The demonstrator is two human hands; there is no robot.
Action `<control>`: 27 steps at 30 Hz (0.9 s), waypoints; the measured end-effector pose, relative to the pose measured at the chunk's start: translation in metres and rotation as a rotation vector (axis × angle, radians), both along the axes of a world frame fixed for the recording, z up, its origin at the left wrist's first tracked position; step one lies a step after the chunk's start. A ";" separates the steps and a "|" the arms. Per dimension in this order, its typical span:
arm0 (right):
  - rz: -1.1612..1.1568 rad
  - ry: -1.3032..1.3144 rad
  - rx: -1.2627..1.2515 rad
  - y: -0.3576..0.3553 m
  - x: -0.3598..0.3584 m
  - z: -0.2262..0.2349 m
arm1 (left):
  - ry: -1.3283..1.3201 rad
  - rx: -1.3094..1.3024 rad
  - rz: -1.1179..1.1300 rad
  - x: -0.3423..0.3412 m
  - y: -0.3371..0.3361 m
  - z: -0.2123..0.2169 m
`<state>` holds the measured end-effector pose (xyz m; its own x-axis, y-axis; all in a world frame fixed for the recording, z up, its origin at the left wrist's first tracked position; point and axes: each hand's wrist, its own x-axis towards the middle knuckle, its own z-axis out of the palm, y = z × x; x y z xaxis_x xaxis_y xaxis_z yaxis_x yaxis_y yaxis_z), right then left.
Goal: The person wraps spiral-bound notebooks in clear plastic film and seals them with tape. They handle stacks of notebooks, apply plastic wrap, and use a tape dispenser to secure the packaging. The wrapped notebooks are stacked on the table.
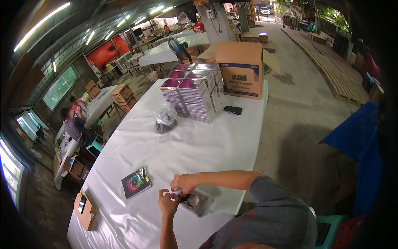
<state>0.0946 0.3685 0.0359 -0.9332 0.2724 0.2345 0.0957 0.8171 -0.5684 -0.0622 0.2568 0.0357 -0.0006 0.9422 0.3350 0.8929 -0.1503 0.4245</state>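
Observation:
My left hand (168, 202) and my right hand (184, 183) meet over the near part of the white-covered table (199, 141). Both have their fingers bent around a small pale, rounded thing (178, 191), too small to name. Right beside them, below my right forearm, lies a clear plastic bag (204, 204) with something dark and whitish inside. A dark notebook (137, 182) with a colourful round design lies flat to the left of my hands. Further left is an opened brown cardboard piece (86, 216) with a small dark object (82, 204) on it.
Tall stacks of purple-covered notebooks (195, 93) stand at the table's far end, beside an open cardboard box (240, 70). Near them are a clear bag with dark contents (165, 119) and a black flat item (232, 110). A seated person (76, 128) is at another table.

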 end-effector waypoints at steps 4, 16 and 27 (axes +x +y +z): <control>0.064 -0.205 0.155 0.006 -0.019 0.008 | -0.274 -0.061 0.073 -0.003 -0.001 -0.005; 0.063 -0.392 0.168 0.004 -0.040 0.026 | -0.662 0.021 0.138 -0.003 -0.009 -0.033; 0.179 -0.225 0.348 0.009 -0.048 0.011 | -0.499 0.147 0.149 -0.003 -0.007 -0.048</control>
